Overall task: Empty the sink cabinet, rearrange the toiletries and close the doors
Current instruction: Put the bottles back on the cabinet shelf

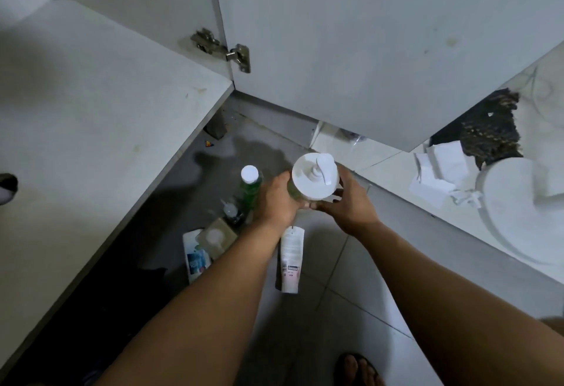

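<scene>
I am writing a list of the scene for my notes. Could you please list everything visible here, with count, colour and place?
Pump bottle: 1, white pump top, greenish body, held above the floor in both hands.
Green bottle: 1, white cap, standing on the floor left of the hands.
Small clear bottle: 1, standing below the green bottle.
Beige box: 1, on the floor by the left forearm.
Blue-and-white pack: 1, lying under the box.
White tube: 1, lying on the floor between the forearms.
Cabinet door: 1, white, open, with a metal hinge.
Cabinet shelf: 1, white, at left.
White papers: several, crumpled, at right.
Left hand: gripping the pump bottle.
Right hand: gripping the pump bottle.
</scene>
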